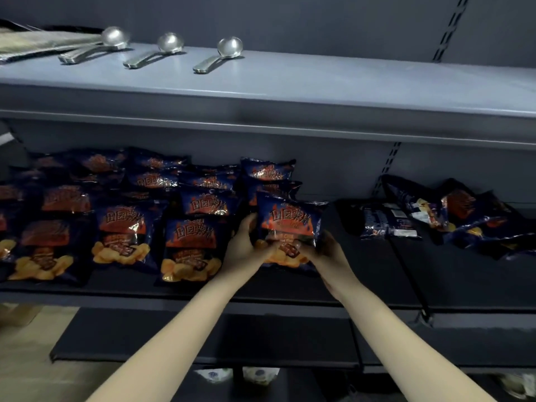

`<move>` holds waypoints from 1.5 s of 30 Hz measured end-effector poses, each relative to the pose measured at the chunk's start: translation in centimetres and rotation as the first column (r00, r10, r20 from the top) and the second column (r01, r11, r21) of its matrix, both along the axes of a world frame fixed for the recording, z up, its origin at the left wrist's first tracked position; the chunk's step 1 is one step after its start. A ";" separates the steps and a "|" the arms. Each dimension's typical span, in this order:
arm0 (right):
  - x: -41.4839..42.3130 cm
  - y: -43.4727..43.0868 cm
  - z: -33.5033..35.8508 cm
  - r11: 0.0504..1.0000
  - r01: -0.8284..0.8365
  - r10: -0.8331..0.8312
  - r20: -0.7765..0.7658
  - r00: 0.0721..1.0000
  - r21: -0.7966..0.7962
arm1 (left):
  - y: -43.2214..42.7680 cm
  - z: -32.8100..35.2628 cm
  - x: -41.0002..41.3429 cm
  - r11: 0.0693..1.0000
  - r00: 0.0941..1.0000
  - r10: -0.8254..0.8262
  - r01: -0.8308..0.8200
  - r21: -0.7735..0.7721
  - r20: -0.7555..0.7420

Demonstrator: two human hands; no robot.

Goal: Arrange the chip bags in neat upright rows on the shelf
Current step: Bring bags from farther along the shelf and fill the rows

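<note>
Both arms reach forward, left hand point(246, 245) and right hand point(327, 250) curled, gripping between them.

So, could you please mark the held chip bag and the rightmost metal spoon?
held chip bag point(290, 224): head view, on its red logo panel.
rightmost metal spoon point(230, 47): head view, on its bowl.

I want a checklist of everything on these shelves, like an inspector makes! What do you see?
Surface: dark shelf, bare in the middle.
Job's things: rows of bags at the left; one chip bag held upright beside them; jumbled pile lying at the right.
Clutter: three spoons on the upper shelf.
Hands: left hand and right hand both grip the chip bag's lower part.
Cables: nothing seen.
Surroundings: lower shelf below, grey back wall.
</note>
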State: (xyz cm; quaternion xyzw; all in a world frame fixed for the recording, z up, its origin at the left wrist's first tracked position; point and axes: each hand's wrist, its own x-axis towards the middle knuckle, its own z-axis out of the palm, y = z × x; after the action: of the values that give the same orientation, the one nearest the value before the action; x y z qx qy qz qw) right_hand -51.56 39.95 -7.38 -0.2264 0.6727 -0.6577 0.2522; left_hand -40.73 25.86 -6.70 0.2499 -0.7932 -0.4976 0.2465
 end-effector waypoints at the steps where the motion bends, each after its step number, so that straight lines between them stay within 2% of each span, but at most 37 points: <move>1: -0.3 -0.3 -0.1 0.999 0.015 -0.013 -0.051 0.999 0.052 | 0.4 -0.2 0.0 0.994 1.000 0.024 -0.026 -0.106 -0.020; 3: -0.4 -1.1 -0.6 0.993 0.038 -0.028 -0.089 0.996 0.112 | 1.2 -0.9 0.1 0.938 0.999 0.044 -0.037 -0.344 0.012; 5: -0.2 -2.0 -1.1 0.992 0.020 -0.009 -0.089 0.996 0.123 | 1.8 -1.6 0.2 0.865 0.990 0.060 0.012 -0.502 0.128; 9: 0.6 -3.6 -1.9 0.982 0.103 -0.071 -0.194 0.978 0.159 | 2.1 -3.0 0.5 0.796 0.954 0.112 0.082 -0.600 0.278; 12: 1.1 -4.4 -2.2 0.978 0.188 -0.167 -0.208 0.964 0.088 | 1.9 -3.8 0.8 0.776 0.936 0.133 0.107 -0.621 0.327; 15: 1.5 -4.8 -2.5 0.974 0.216 -0.195 -0.251 0.948 0.060 | 1.8 -4.5 1.0 0.770 0.933 0.137 0.112 -0.628 0.334; 21: 2.3 -4.9 -3.3 0.929 0.368 -0.306 -0.467 0.830 0.044 | 1.5 -4.7 0.5 0.774 0.916 0.126 0.149 -0.615 0.380; 25: 2.4 -5.1 -3.5 0.918 0.386 -0.271 -0.572 0.774 0.087 | 1.5 -4.8 0.6 0.779 0.912 0.136 0.143 -0.610 0.388; 35: 2.8 -5.5 -3.7 0.901 0.423 -0.278 -0.620 0.733 0.097 | 0.8 -5.4 0.6 0.798 0.911 0.114 0.153 -0.583 0.396; 40: 3.4 -5.9 -3.6 0.903 0.415 -0.282 -0.580 0.764 0.108 | 0.2 -5.5 1.0 0.774 0.897 0.141 0.163 -0.612 0.418; 45: 3.1 -5.0 -3.0 0.905 0.423 -0.380 -0.536 0.753 -0.048 | 0.9 -5.1 1.0 0.727 0.925 0.130 0.155 -0.668 0.357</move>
State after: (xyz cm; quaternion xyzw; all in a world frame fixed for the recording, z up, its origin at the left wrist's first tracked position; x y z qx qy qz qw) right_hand -48.42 34.92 -10.35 -0.2407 0.7731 -0.5808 -0.0835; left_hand -39.74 26.74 -11.77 0.2271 -0.9541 -0.1129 0.1594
